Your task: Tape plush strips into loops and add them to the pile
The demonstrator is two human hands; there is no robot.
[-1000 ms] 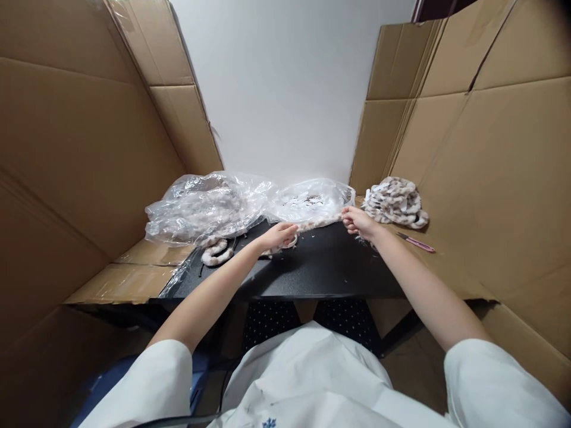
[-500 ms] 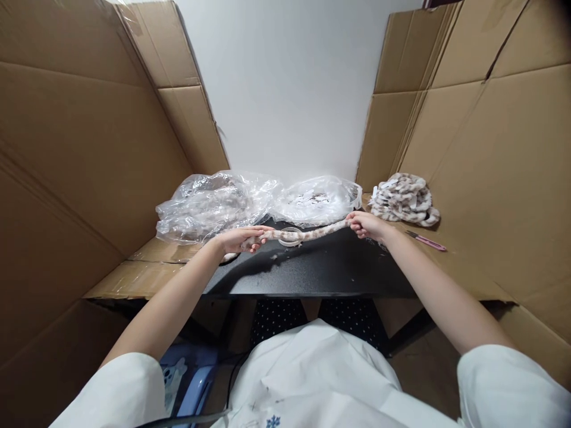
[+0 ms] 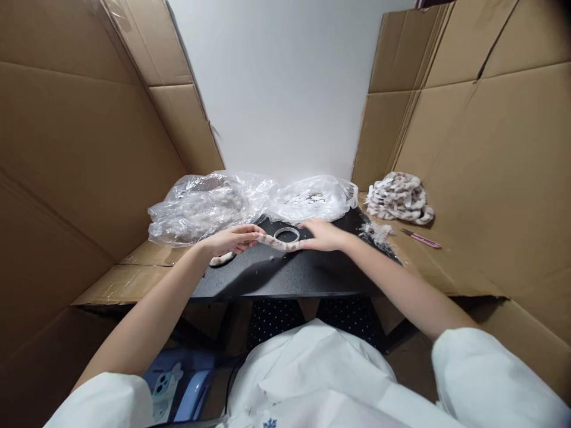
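- From the head view, the left hand (image 3: 236,239) has its thumb and fingers closed on one end of a slim, fuzzy white-and-brown strip (image 3: 280,242); the right hand (image 3: 323,236) meets the other end with thumb and fingers spread apart, and its blur keeps me from telling whether it grips.
- The strip sags a little between the two hands, above a black table (image 3: 285,276). Taking it as the clock's centre, with twelve toward the pale wall (image 3: 285,89), the left hand sits at nine and the right at three.
- A thin whitish ring (image 3: 285,229) lies just beyond the strip, near twelve.
- Over at ten, I see a crumpled clear plastic bag (image 3: 205,208) with fuzzy material inside; at one, a translucent white bag (image 3: 330,208) holding small white pieces.
- Toward two rests a heap of fuzzy white-and-brown loops (image 3: 401,202) with white tags among them.
- Near three, past the right hand, are a tuft of pale fluff (image 3: 377,230) and, farther out, a pink-handled cutter (image 3: 422,239) on brown cardboard (image 3: 432,267).
- Between eight and nine, another fuzzy loop (image 3: 222,259) shows partly behind the left wrist.
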